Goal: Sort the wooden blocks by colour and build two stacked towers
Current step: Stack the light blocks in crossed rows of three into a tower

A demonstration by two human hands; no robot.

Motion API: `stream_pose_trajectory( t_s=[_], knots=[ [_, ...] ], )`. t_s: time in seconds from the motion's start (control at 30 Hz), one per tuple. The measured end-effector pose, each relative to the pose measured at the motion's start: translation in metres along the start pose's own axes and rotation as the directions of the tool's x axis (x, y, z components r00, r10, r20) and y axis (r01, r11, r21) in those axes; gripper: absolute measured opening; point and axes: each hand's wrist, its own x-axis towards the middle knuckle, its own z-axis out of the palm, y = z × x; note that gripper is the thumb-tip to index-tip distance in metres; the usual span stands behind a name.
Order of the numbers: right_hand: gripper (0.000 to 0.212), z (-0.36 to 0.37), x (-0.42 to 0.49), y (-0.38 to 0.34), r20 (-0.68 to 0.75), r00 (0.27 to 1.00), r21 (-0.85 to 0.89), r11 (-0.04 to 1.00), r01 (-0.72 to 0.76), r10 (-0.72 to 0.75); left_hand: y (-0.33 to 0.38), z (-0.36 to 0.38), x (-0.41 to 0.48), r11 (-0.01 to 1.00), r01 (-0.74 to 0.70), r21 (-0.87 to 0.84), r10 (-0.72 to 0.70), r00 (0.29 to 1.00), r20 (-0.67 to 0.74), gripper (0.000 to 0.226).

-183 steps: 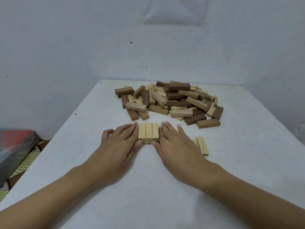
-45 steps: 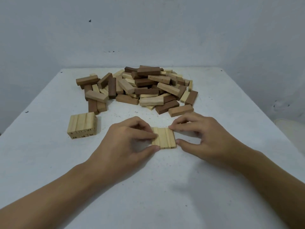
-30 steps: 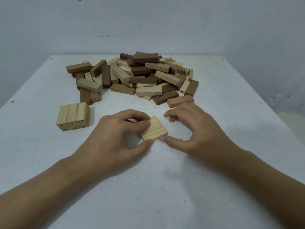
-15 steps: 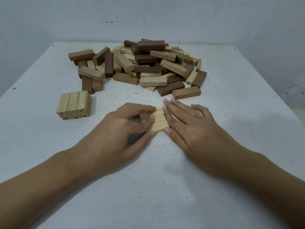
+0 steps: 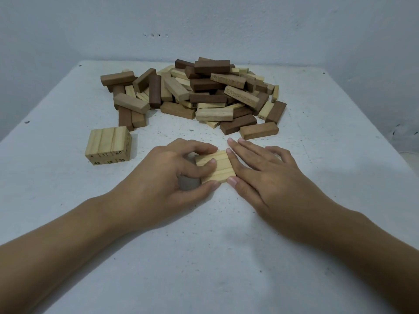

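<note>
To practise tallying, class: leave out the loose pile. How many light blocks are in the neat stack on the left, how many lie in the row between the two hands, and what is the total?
Light blocks in the neat stack, two layers of three: 6
Light blocks in the row between the left hand and right hand: 3
Total: 9

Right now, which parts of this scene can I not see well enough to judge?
All in the head view:
- Left end of the row of three light blocks: covered by curled fingers of the left hand.
- Right end of the row: behind straight fingers of the right hand.
- Lower blocks of the mixed pile: buried, so uncountable.
- Stamped text on pile blocks: too small.
- Back of the light two-layer stack: faces away.
</note>
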Motion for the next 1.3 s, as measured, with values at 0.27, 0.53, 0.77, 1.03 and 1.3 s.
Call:
stream_pose_trajectory(
  t_s=[0.27, 0.53, 0.77, 1.03, 1.3],
  knots=[
    [0.065, -0.023, 0.013, 0.012, 0.065, 0.997, 0.502, 0.862, -0.067, 0.039, -0.005, -0.003, 0.007, 0.999, -0.047, 0.005, 0.047, 0.999, -0.008, 0.034],
    [0.053, -0.025, 0.012, 0.012, -0.009, 1.000, 0.434, 0.901, 0.015, -0.012, 0.001, -0.012, 0.005, 0.996, -0.087, 0.036, 0.087, 0.996, -0.001, 0.035],
    [0.048, -0.040, 0.036, -0.014, -0.163, 0.979, 0.416, 0.891, 0.181, -0.123, -0.008, -0.063, -0.011, 0.974, -0.184, 0.135, 0.195, 0.978, -0.069, 0.031],
    [0.036, -0.037, 0.108, -0.070, -0.290, 0.933, 0.425, 0.845, 0.324, -0.211, -0.048, -0.126, -0.042, 0.983, -0.097, 0.156, 0.124, 0.977, -0.175, 0.034],
    [0.034, -0.019, 0.139, -0.089, -0.201, 0.965, 0.477, 0.844, 0.247, -0.169, -0.084, -0.138, -0.046, 0.991, -0.038, 0.129, 0.055, 0.991, -0.125, 0.034]
  ],
)
